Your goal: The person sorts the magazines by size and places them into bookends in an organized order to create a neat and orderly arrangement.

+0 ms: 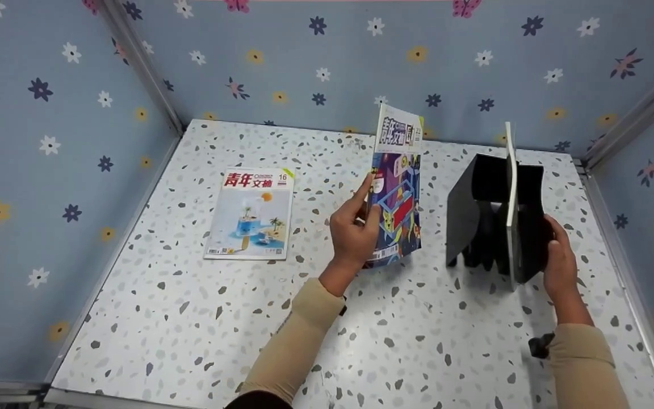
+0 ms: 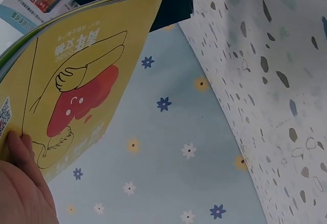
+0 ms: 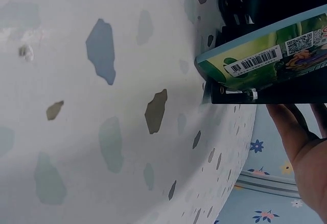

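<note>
My left hand [image 1: 354, 236] grips an upright magazine [image 1: 399, 199] by its left edge, thumb on the front cover. That cover is purple with a white title band; the left wrist view shows its yellow back cover [image 2: 84, 89]. To its right stands a black book stand [image 1: 463, 210], its lower parts partly hidden. Another magazine [image 1: 511, 210] is upright in it, seen edge-on. My right hand [image 1: 562, 267] rests against the stand's outer right side. In the right wrist view its fingers [image 3: 288, 132] lie along the outside of the black panel.
A third magazine [image 1: 250, 216] with a beach picture lies flat, cover up, on the left of the speckled white tabletop [image 1: 191, 329]. Flower-patterned panels [image 1: 327, 62] enclose the table at the back and both sides, with metal posts [image 1: 145, 62] at the corners.
</note>
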A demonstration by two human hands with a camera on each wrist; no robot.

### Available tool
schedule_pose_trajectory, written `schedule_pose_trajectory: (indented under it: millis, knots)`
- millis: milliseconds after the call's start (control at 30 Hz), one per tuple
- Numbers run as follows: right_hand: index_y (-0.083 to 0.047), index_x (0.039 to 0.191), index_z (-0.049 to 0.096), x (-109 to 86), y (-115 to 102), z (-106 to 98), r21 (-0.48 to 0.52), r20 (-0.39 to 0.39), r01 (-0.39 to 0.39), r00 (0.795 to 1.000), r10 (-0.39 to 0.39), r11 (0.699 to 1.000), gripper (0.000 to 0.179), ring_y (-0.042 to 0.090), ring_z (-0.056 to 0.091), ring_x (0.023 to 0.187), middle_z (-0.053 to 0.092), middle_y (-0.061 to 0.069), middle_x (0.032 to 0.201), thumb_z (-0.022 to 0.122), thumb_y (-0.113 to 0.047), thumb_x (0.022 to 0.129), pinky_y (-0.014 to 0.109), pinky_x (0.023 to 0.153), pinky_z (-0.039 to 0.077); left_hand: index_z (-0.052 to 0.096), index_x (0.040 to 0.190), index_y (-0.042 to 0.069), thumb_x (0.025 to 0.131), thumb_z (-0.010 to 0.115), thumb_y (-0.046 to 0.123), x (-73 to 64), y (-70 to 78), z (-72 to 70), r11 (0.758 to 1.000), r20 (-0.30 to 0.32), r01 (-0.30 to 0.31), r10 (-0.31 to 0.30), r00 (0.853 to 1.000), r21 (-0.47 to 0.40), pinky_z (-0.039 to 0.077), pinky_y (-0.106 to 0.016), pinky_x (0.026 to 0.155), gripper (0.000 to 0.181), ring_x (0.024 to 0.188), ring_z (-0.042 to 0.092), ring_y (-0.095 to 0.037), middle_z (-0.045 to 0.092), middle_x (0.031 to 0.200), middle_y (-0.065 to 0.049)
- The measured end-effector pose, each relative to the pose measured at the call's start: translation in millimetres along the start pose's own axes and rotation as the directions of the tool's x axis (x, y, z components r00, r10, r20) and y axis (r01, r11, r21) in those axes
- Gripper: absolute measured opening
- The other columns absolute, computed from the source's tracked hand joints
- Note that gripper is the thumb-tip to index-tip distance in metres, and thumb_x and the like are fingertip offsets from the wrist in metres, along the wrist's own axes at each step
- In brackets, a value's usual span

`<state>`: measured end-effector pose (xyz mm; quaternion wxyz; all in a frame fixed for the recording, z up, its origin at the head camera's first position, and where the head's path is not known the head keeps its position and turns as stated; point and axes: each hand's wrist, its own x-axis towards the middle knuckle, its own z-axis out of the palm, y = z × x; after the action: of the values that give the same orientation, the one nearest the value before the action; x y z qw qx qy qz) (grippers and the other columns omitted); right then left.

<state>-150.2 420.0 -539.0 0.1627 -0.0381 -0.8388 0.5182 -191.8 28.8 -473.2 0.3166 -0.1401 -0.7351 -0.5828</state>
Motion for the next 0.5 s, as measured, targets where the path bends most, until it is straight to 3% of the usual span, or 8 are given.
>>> schedule_pose_trajectory:
  millis: [500]
  knots:
    - [-0.017,0.149,0.038,2.0,-1,0,0.033,0.005,0.000,1.000,0.000,0.999,0.047,0.000,0.037,0.130,0.037,-0.003,0.152,0.025,-0.029,0.105,0.018,0.105,0.028,0.055,0.135,0.002,0.088,0.057,0.003,10.7,37.9,47.8,0.985,-0.031,-0.134,0.132,0.991,-0.112,0.040,-0.018,0.046,0.047,0.051,0.043,-0.008,0.050,0.059,-0.005]
